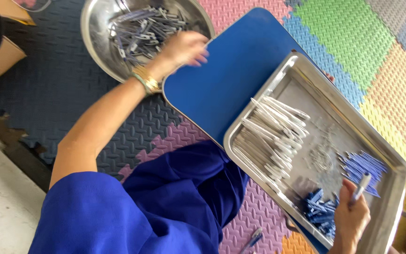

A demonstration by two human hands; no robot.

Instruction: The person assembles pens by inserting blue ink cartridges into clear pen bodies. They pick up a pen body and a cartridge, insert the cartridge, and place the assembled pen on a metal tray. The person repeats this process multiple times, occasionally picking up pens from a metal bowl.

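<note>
I see my left hand [184, 49] stretched out over the near rim of the round stainless-steel bowl [95, 33], which sits on the dark grey foam floor mat [48, 89]. The fingers are loosely spread, closed on nothing I can make out. A gold wristband [145, 80] circles that wrist. Inside the bowl lies a tangled heap of assembled grey-blue pens [142, 30].

My right hand [351, 218] rests at the near edge of the rectangular stainless-steel tray [395, 207], fingers pinched around a single grey-and-blue pen [360, 187] that points up and away from the palm. The tray sits tilted on a low blue table with rounded corners [226, 70]. In the tray, a stack of white pen barrels [271, 134] fills the left part, a scatter of small metal springs [323, 153] lies in the middle, a fan of thin blue refills [365, 165] lies just beyond my right fingers, and a pile of blue pen clips [320, 211] sits beside that hand.
</note>
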